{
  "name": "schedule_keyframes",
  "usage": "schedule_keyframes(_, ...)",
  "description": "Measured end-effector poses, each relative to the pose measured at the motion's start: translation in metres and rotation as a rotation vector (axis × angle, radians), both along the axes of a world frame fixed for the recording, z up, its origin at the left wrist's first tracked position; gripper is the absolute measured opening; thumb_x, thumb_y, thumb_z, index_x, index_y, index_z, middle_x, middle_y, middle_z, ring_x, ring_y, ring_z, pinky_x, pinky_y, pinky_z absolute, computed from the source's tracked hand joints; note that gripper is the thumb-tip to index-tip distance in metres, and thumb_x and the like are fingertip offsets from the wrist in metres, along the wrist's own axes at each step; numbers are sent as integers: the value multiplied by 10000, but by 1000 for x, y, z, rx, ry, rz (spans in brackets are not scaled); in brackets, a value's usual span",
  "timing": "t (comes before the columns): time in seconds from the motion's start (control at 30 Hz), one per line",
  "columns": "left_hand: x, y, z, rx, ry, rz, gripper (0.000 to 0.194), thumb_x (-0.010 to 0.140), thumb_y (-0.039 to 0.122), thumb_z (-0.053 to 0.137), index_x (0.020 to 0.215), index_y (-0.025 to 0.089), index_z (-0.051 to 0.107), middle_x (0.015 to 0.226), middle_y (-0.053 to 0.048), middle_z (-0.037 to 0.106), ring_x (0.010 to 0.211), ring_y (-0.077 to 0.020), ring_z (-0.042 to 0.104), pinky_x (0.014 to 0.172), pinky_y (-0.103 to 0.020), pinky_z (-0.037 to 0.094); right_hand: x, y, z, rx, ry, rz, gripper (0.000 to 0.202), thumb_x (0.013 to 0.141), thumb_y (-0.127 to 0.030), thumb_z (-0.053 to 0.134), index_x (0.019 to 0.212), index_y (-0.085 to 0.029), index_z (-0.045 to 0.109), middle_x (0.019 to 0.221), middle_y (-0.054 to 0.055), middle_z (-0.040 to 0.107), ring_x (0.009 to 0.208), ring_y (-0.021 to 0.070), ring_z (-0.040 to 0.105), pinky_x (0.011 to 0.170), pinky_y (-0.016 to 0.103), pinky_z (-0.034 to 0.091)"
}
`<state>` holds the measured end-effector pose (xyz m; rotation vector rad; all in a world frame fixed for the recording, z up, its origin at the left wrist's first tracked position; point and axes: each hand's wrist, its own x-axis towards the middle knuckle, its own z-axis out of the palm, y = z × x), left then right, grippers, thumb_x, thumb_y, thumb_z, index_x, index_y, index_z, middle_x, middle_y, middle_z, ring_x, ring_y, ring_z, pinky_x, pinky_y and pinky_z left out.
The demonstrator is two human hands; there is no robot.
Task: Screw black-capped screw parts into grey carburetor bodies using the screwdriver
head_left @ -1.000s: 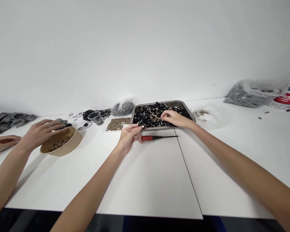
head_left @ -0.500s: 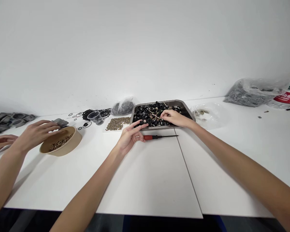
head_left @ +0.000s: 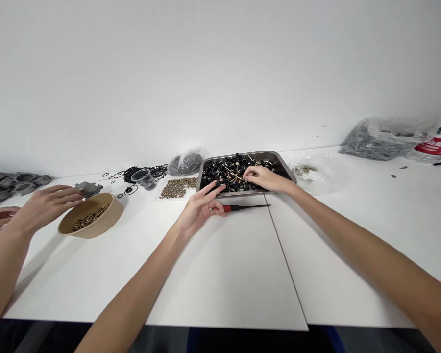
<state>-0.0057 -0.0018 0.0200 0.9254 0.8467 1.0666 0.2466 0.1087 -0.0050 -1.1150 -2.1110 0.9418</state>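
My left hand (head_left: 198, 211) is at the tray's near left corner. Its lower fingers curl around the red handle of a screwdriver (head_left: 238, 208), whose dark shaft points right. A small dark part shows at its outstretched upper fingertips, too small to name. Over the metal tray (head_left: 242, 194), my right hand (head_left: 259, 176) has its fingertips pinched together among a heap of small black parts (head_left: 220, 169). What those fingers hold, if anything, is hidden. A few thin brass-coloured rods (head_left: 233, 172) lie in the heap.
To the left, another person's hand (head_left: 44, 203) holds a grey part (head_left: 88, 189) over a bowl (head_left: 106, 223) of brass-coloured pieces. A plastic cup (head_left: 144, 179), black rings and brass pieces (head_left: 177, 188) lie between us. Plastic bags (head_left: 378, 139) stand at right.
My left fingers have closed further over the screwdriver handle, covering more of it. My right hand stays nearly in place. The other person's hand has shifted left with the grey part.
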Motion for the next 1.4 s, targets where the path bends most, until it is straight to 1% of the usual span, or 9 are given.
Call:
schedule_keyframes(0.23, -1, 1, -1, -15, -18, 23, 616, 790, 174, 698, 1386, 158, 543, 1529, -231, 465, 618, -136, 651, 647, -410, 608, 0, 0, 1, 10, -5, -2, 232, 863, -347, 535, 949, -166, 652, 863, 39, 636, 785, 173, 567, 732, 305, 421)
schedule_keyframes(0.4, -3, 3, 0, 0, 7, 11, 490, 791, 172, 696, 1277, 179, 635, 1508, -196, 508, 557, -106, 607, 534, -340, 562, 0, -4, 4, -5, -2, -4, 258, 872, -382, 540, 952, -163, 652, 876, 44, 639, 772, 170, 555, 722, 306, 413)
schedule_keyframes(0.73, -5, 5, -2, 11, 19, 50, 277, 816, 166, 679, 1086, 157, 740, 1465, -164, 566, 557, -80, 594, 560, -297, 568, 0, -2, 2, -8, -1, 0, 252, 868, -376, 544, 959, -169, 655, 869, 37, 637, 770, 170, 559, 724, 304, 412)
schedule_keyframes(0.93, -9, 8, -2, -23, -11, 98, 263, 789, 150, 701, 1051, 129, 713, 1243, -181, 710, 544, -93, 584, 550, -305, 556, -1, -5, 5, 0, -31, -6, 232, 881, -354, 526, 963, -170, 641, 857, 38, 628, 760, 175, 558, 708, 306, 413)
schedule_keyframes(1.0, -10, 9, -2, -27, -24, 137, 249, 768, 149, 716, 1016, 123, 704, 1075, -148, 757, 531, -99, 574, 533, -307, 545, -5, -9, 5, 93, -68, -48, 195, 893, -305, 494, 966, -176, 621, 863, 45, 615, 766, 185, 551, 717, 319, 418)
schedule_keyframes(1.1, -11, 12, -3, -25, -62, 211, 205, 734, 143, 726, 934, 130, 679, 790, -57, 724, 489, -93, 529, 501, -287, 508, -18, -20, 8, 373, -82, -138, 179, 913, -219, 435, 986, -180, 595, 989, 92, 607, 893, 222, 559, 849, 374, 435)
schedule_keyframes(1.17, -12, 13, -4, -25, -84, 250, 186, 719, 140, 721, 894, 137, 657, 693, -18, 672, 466, -86, 500, 489, -273, 483, -30, -31, 10, 489, -79, -105, 198, 933, -220, 439, 1044, -180, 597, 1089, 114, 601, 1026, 247, 557, 964, 402, 420)
schedule_keyframes(1.3, -13, 14, -3, -31, -86, 277, 198, 704, 133, 710, 890, 133, 642, 645, -1, 636, 449, -87, 489, 485, -271, 464, -51, -51, 10, 510, -175, 92, 317, 970, -298, 488, 1246, -193, 603, 1296, 115, 585, 1233, 276, 495, 1098, 440, 364)
schedule_keyframes(1.4, -13, 14, -2, -29, -76, 272, 204, 698, 134, 706, 891, 128, 642, 638, -6, 632, 455, -97, 498, 482, -275, 457, -58, -59, 3, 505, -263, 171, 432, 979, -384, 524, 1394, -265, 541, 1470, 73, 512, 1343, 298, 430, 1145, 502, 328)
